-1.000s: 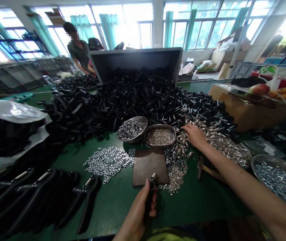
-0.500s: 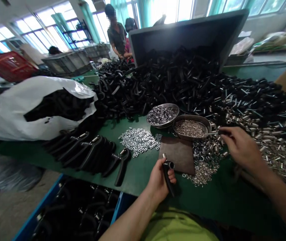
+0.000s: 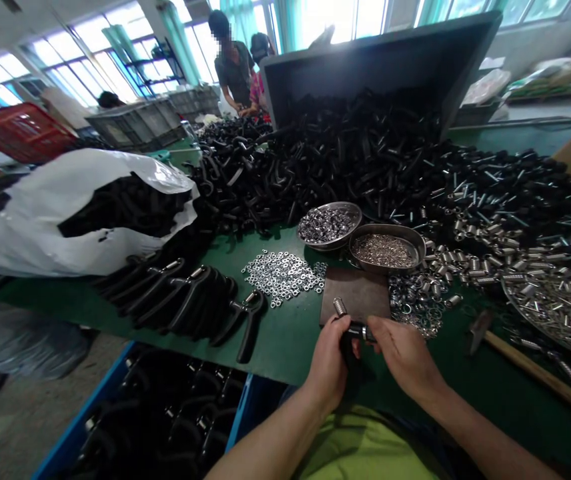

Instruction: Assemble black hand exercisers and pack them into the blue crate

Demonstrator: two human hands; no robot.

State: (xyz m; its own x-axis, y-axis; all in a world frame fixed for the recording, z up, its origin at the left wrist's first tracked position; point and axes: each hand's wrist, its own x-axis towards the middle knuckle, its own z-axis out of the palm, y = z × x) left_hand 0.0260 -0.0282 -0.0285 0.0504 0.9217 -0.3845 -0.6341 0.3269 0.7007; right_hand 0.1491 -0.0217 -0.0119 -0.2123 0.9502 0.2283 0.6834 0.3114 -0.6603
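Note:
My left hand (image 3: 329, 363) is closed round a black handle (image 3: 349, 339) with a small spring (image 3: 338, 307) sticking up from its top. My right hand (image 3: 404, 352) pinches a small metal part against the handle's end; the part is too small to name. Both hands meet at the near edge of the green table (image 3: 285, 333), just in front of a brown square plate (image 3: 355, 297). Behind the plate stand two metal bowls: one of nuts (image 3: 328, 225) and one of tiny metal bits (image 3: 385, 249).
A loose heap of washers (image 3: 283, 275) lies left of the plate, springs (image 3: 445, 267) to the right. A hammer (image 3: 530, 363) lies at the right. Assembled black grips (image 3: 185, 300) line the left edge. A big pile of black handles (image 3: 355, 160) spills from a grey bin. People stand at the back.
My right hand came back from the springs beside the bowl and now meets the left hand at the handle. The left hand and handle stayed in front of the plate.

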